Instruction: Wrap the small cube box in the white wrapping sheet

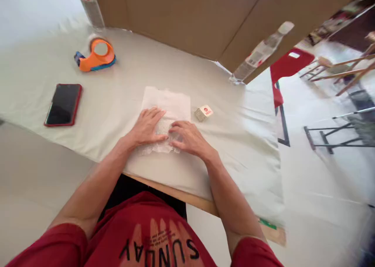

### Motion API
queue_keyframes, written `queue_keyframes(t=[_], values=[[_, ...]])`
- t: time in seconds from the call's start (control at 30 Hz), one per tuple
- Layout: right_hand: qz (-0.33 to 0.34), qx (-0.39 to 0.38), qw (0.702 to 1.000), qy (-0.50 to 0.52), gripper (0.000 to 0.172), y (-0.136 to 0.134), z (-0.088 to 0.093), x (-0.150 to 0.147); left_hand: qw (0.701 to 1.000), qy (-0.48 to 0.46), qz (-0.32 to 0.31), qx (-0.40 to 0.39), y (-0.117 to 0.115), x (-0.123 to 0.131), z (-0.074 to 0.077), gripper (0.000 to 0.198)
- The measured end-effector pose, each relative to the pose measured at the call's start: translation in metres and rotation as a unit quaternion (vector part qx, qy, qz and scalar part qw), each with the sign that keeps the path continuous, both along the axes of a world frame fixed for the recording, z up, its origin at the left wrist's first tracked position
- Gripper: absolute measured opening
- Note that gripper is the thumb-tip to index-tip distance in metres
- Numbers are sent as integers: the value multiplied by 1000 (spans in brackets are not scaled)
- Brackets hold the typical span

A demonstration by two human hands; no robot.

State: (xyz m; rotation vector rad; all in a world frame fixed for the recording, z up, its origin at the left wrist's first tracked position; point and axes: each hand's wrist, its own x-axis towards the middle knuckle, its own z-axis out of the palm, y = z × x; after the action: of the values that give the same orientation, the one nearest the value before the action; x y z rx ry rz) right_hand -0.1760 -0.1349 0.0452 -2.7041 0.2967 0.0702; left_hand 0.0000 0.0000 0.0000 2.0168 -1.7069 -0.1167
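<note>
A thin white sheet point(175, 101) lies on the cloth-covered table in front of me. Its nearer part looks bumpy and see-through, like bubble wrap, with a ragged front edge. My left hand point(148, 128) rests flat on the sheet's left side, fingers stretched and thumb pointing inward. On the right side, my right hand point(189, 138) touches the bumpy part with bent fingers, the thumb apart from them. Just beyond the right hand sits a small printed box point(203, 113), apart from the sheet.
At the left are a red-cased phone point(64, 105) and an orange tape dispenser point(98, 56). A brown cardboard panel point(175, 17) stands at the back, with a plastic bottle point(260, 54) against its right part. Folding chairs point(345, 132) stand on the floor at right.
</note>
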Motion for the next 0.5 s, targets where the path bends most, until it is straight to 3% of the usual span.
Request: queue_keyframes(t=[0.07,0.13,0.3,0.5], values=[[13,14,1000,5,49,-3,3,-4,999,15,36,-19,1,-2,8,69],[19,28,999,4,50,-6,5,-8,998,18,59,-23,1,-3,14,57],[-3,53,998,-22,13,-13,7,-12,998,-24,58,18,1,-5,13,42],[-13,21,1000,11,5,-21,10,-13,997,-38,64,24,0,-3,10,40]])
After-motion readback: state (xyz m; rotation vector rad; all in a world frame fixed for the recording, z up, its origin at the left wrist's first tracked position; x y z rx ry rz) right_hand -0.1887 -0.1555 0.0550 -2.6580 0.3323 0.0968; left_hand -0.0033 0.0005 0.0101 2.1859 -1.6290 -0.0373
